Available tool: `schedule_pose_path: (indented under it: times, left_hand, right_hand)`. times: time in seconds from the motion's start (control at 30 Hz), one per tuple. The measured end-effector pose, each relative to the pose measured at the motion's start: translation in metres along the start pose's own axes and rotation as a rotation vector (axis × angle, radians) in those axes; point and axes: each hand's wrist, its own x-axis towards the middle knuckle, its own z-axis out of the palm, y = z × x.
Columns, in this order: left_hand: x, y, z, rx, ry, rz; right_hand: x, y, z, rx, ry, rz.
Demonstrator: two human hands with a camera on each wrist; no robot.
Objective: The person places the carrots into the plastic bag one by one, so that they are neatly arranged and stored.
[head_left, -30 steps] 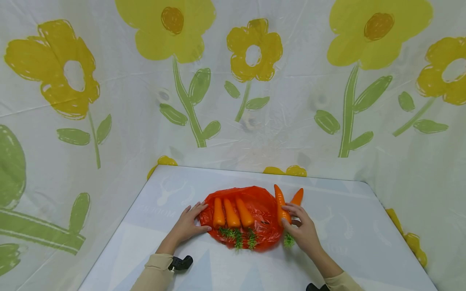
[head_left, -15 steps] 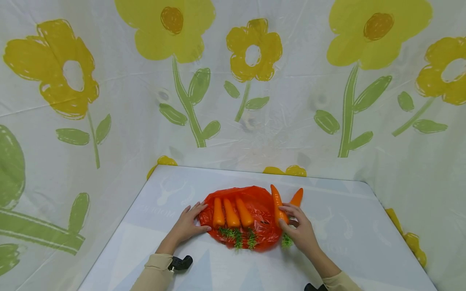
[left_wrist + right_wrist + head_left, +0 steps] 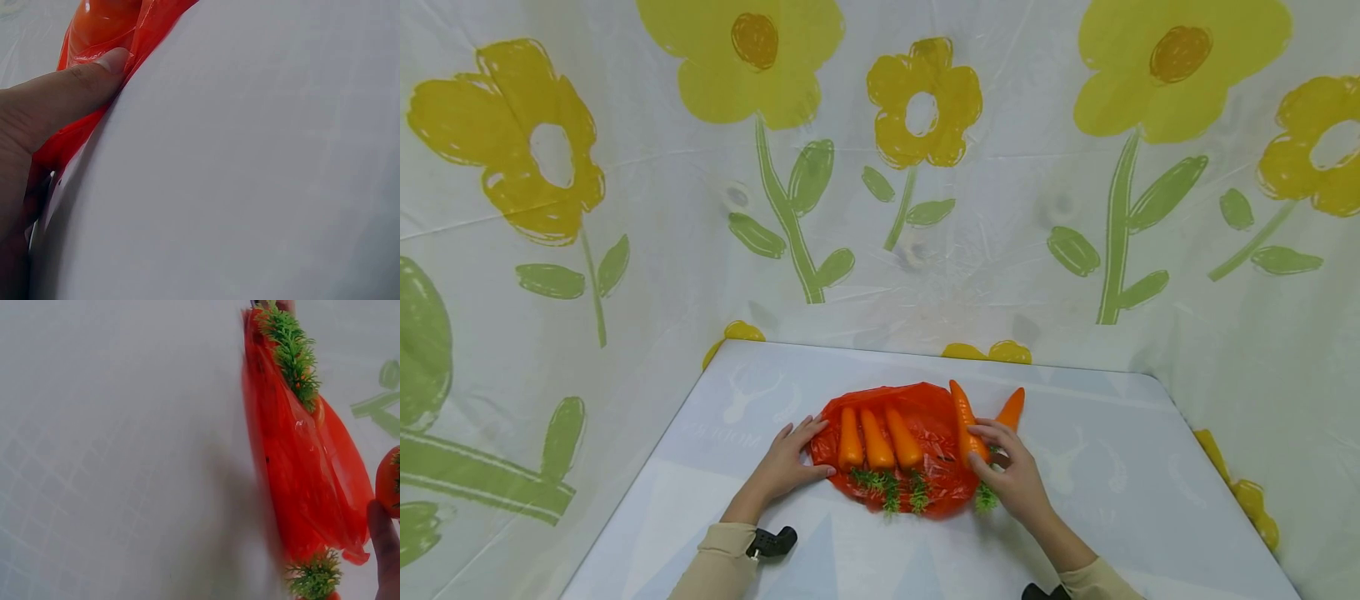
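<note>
Three orange toy carrots (image 3: 876, 442) lie side by side in a red plastic bag (image 3: 936, 404), their green tops (image 3: 891, 492) toward the person. My left hand (image 3: 786, 462) holds the bag's left edge; in the left wrist view its thumb (image 3: 94, 75) presses on the red plastic. Between thumb and fingers, my right hand (image 3: 1015, 475) grips another carrot (image 3: 962, 417) over the bag's right edge, tip pointing away. One more carrot (image 3: 1012, 407) lies just right of the bag, partly hidden by that hand; green leaves (image 3: 986, 498) show below the hand.
The pale table (image 3: 1105, 467) extends around the bag on all sides. A curtain (image 3: 1000, 208) with yellow flowers hangs behind the table and along both sides. Black wrist straps (image 3: 772, 542) sit at the beige sleeves (image 3: 718, 567).
My right hand has moved slightly left with its carrot, bringing it further over the bag's right edge. The left hand, the bag and the three carrots in it have stayed put.
</note>
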Motion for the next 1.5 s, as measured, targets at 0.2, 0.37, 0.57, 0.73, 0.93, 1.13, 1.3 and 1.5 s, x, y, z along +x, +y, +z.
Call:
schedule_pose_path:
  times: [0.2, 0.37, 0.57, 0.73, 0.93, 1.13, 1.3, 1.5]
  left_hand:
    - [0.0, 0.0, 0.0, -0.002, 0.001, -0.006]
    - [0.0, 0.0, 0.0, -0.003, 0.0, -0.004]
    - [-0.001, 0.001, 0.0, -0.003, 0.006, -0.008]
    - [-0.001, 0.001, 0.0, 0.003, 0.008, -0.005]
    - [-0.001, 0.0, 0.0, 0.0, 0.008, -0.006]
    - [0.0, -0.001, 0.001, 0.001, 0.0, -0.028]
    - [0.0, -0.001, 0.001, -0.004, 0.0, -0.042]
    - [0.0, 0.0, 0.001, 0.001, 0.001, -0.035]
  right_hand:
    - [0.0, 0.0, 0.002, 0.031, -0.02, -0.018]
    - [-0.001, 0.002, 0.006, 0.028, -0.03, -0.032]
    - [-0.001, 0.005, 0.01, 0.016, -0.045, -0.035]
    - [-0.001, 0.004, 0.012, 0.002, -0.075, -0.01]
    - [0.001, 0.002, 0.016, -0.026, -0.087, 0.021]
    - [0.001, 0.002, 0.018, -0.021, -0.09, 0.002]
    - [0.002, 0.003, 0.02, -0.008, -0.109, -0.019]
    - [0.004, 0.004, 0.023, -0.034, -0.132, -0.016]
